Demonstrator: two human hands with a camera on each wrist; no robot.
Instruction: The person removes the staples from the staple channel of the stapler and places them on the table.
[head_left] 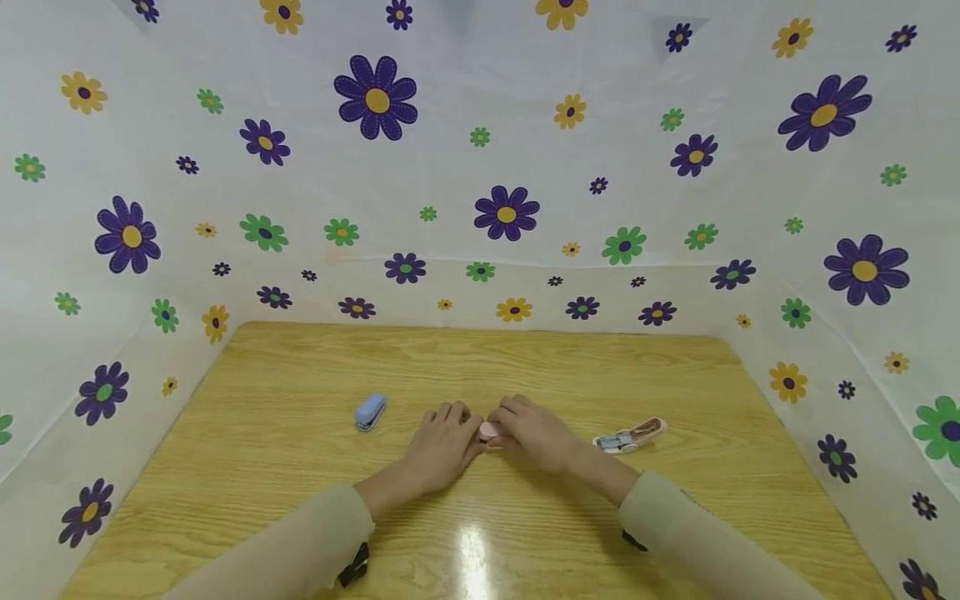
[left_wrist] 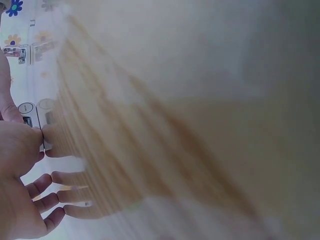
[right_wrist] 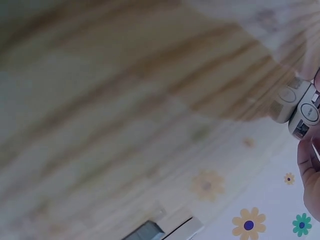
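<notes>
Both hands meet near the middle of the wooden table over a small pale pink mini stapler (head_left: 491, 432). My left hand (head_left: 442, 440) holds its left end with thumb and fingertips. From the other side my right hand (head_left: 534, 433) grips it, covering its right end. In the left wrist view the stapler (left_wrist: 27, 113) shows a round mark and a small dark window, and other fingers of the left hand (left_wrist: 22, 200) rest at the tabletop. The right wrist view catches the same stapler (right_wrist: 306, 116) at its right edge, between fingers.
A blue mini stapler (head_left: 370, 412) lies left of the hands. Beyond the right hand lies a pink-and-white stapler-like thing (head_left: 628, 437) with grey metal parts. The glossy wooden table (head_left: 300, 367) is enclosed on three sides by flower-printed white sheeting (head_left: 450, 167).
</notes>
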